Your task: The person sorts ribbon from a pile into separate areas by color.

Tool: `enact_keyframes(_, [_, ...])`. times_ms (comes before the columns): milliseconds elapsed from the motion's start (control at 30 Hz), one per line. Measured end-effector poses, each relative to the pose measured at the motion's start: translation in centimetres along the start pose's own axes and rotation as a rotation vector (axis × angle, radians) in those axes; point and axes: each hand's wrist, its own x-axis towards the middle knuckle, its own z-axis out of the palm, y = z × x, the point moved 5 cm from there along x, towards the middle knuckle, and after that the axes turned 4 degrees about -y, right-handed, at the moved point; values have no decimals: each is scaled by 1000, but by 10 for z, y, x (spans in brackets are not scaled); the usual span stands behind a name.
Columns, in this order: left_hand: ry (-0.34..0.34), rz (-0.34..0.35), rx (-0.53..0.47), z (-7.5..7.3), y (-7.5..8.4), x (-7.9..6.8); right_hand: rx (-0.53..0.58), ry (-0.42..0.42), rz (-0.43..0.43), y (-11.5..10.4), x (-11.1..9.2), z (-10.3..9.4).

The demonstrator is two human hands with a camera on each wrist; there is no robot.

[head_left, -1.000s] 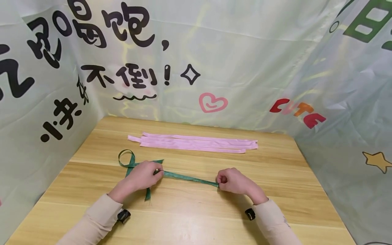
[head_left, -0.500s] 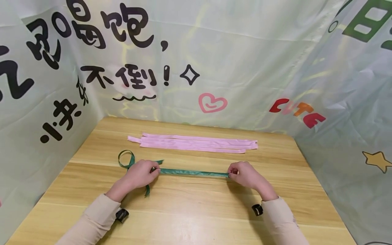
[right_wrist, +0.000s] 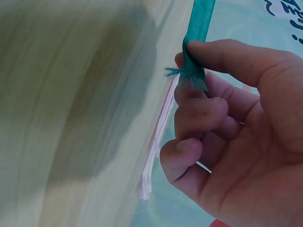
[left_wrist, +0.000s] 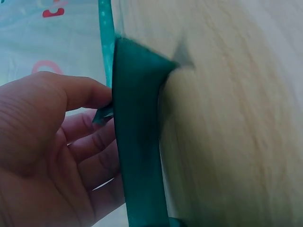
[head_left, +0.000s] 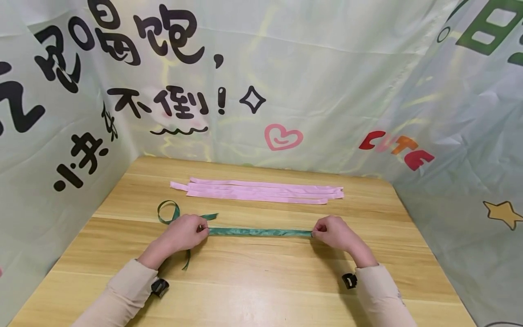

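A green ribbon (head_left: 260, 232) stretches straight and level between my two hands in the head view. My left hand (head_left: 187, 232) pinches it at one point, with a loop and loose tails of the ribbon beyond that hand on the table. In the left wrist view a broad length of ribbon (left_wrist: 138, 127) hangs in front of the fingers and hides part of the grip. My right hand (head_left: 333, 232) pinches the other end between thumb and forefinger. The right wrist view shows that frayed ribbon end (right_wrist: 193, 78) poking out below the thumb, the other fingers loosely curled.
Several pink ribbon strips (head_left: 261, 190) lie side by side across the back of the wooden table (head_left: 261, 290). A printed cloth backdrop (head_left: 327, 91) stands behind the table and along both sides.
My right hand has moved right and slightly away, and my left hand slightly left. The green ribbon span between them has grown longer and turned from slanting to level.
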Motion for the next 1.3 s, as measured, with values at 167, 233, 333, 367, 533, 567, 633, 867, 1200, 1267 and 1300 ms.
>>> enact_keyframes(167, [-14,-15,-3,1,0,1,-6,-12,29,4,0,3])
enact_keyframes(233, [-9,-19,-4,1,1,1,-6,-11,29,5,0,3])
enact_keyframes(333, [0,-30,4,1,1,3,-1,-8,28,6,0,4])
enact_keyframes(367, [1,-35,10,2,1,4,-1,-7,32,7,1,4])
enact_keyframes(533, [6,-52,30,2,2,5,-16,1,50,9,2,6])
enact_keyframes(567, [7,-53,33,2,3,5,-20,3,50,9,2,7])
enact_keyframes(633, [11,-57,37,2,3,5,-24,7,52,9,3,7])
enact_keyframes(867, [13,-61,50,2,5,6,-32,22,51,8,2,6])
enact_keyframes(1200, [28,-60,69,2,5,5,-36,31,61,11,3,7])
enact_keyframes(1267, [38,-64,68,1,4,4,-32,38,72,12,3,7])
enact_keyframes(1300, [45,-61,67,0,4,3,-34,44,72,12,3,6])
